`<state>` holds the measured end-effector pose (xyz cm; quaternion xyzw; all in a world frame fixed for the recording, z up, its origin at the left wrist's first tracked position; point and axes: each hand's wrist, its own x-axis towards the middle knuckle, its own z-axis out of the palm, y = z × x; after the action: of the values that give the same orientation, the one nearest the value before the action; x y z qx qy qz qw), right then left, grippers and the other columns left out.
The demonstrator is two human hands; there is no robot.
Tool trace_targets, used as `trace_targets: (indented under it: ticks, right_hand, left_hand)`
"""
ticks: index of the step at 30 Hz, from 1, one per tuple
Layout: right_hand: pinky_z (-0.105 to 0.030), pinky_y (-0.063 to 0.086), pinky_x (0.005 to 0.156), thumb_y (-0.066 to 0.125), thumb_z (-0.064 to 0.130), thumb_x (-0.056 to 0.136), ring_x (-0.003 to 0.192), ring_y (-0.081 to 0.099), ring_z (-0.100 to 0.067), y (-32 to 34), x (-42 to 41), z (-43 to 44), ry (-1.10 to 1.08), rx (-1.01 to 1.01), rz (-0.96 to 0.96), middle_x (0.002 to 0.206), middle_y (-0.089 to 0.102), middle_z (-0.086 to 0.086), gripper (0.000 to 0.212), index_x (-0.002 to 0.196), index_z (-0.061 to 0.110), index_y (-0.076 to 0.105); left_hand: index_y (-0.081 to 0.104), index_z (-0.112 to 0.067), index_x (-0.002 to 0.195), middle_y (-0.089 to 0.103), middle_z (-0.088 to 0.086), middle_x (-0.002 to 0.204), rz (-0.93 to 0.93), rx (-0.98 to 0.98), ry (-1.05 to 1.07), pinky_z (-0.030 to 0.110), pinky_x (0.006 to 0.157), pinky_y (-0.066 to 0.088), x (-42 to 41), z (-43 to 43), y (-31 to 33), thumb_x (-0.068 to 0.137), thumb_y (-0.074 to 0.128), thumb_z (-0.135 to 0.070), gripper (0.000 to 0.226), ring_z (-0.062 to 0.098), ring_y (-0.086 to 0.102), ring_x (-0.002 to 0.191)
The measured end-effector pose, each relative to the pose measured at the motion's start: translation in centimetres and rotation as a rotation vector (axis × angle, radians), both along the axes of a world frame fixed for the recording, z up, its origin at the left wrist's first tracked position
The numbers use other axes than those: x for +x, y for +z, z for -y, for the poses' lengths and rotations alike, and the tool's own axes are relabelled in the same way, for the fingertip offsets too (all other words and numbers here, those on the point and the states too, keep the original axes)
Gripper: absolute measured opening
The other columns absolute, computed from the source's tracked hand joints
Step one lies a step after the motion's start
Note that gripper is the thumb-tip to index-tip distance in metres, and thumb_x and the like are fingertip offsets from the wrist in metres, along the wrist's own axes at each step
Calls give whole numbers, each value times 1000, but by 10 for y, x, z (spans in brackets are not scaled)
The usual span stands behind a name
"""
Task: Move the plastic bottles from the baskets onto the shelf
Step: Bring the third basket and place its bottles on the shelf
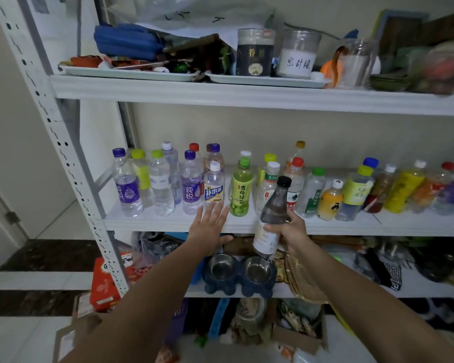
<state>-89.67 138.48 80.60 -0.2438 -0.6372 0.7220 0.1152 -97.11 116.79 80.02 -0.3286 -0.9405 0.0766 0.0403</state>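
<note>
Along the middle shelf (152, 221) stand bottles (192, 184) in rows; before its front edge my left hand (210, 226) is left of my right hand (291, 231), which holds a bottle (271, 213), tilted; trays (131, 73) and jars (254, 53) sit on the shelf above (247, 94); two bowls (222, 265) sit on the shelf below (281, 290), under my hands.

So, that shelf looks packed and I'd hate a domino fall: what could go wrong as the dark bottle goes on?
1. The dark bottle, tilted in the right hand, is close to the green tea bottle and white-capped bottle; it could knock them into neighbours.
2. Only a narrow bare strip of shelf shows in front; set there, it may tip off toward the steel bowls below.
</note>
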Motion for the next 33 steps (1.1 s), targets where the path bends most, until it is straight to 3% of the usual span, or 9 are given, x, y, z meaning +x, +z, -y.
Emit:
trace_targets:
  ticks: [3, 8, 14, 21, 33]
  right_hand:
    - [-54, 48, 95, 81, -14, 55, 108, 60, -32, 5, -6, 3, -17, 70, 0, 118, 65, -8, 79, 126, 12, 56]
    - [-52, 48, 96, 78, -16, 58, 110, 59, -31, 13, -25, 4, 12, 137, -38, 119, 64, -9, 68, 116, 13, 59]
    - [-50, 50, 93, 78, -16, 59, 108, 59, -29, 17, -55, 4, 78, 176, -46, 117, 61, -6, 69, 121, 7, 56]
    - [-31, 47, 86, 81, -12, 59, 105, 56, -22, 11, -78, 3, 150, 275, -37, 110, 60, -2, 71, 123, 6, 57]
    - [-27, 43, 88, 77, -6, 69, 106, 52, -15, 3, -96, -4, 198, 328, -58, 113, 56, 1, 67, 129, 10, 52]
  left_hand:
    - [-17, -17, 151, -17, 7, 160, -10, -9, -16, 46, 117, -10, -7, -3, -3, 97, 24, -60, 80, 26, -16, 147]
    - [-16, -19, 152, -17, 6, 160, -4, 25, -11, 45, 118, -8, -22, -14, -1, 97, 23, -61, 79, 25, -16, 147]
    - [-18, -19, 151, -18, 5, 160, -1, 38, 30, 45, 117, -10, -35, -18, -4, 97, 24, -61, 80, 24, -16, 147]
    - [-18, -19, 151, -17, 3, 160, -15, 13, 88, 42, 116, -13, -45, -14, -5, 97, 26, -60, 81, 22, -17, 147]
    - [-19, -17, 150, -19, 4, 159, -4, -71, 154, 43, 115, -14, -39, -10, -14, 97, 23, -60, 80, 23, -18, 147]
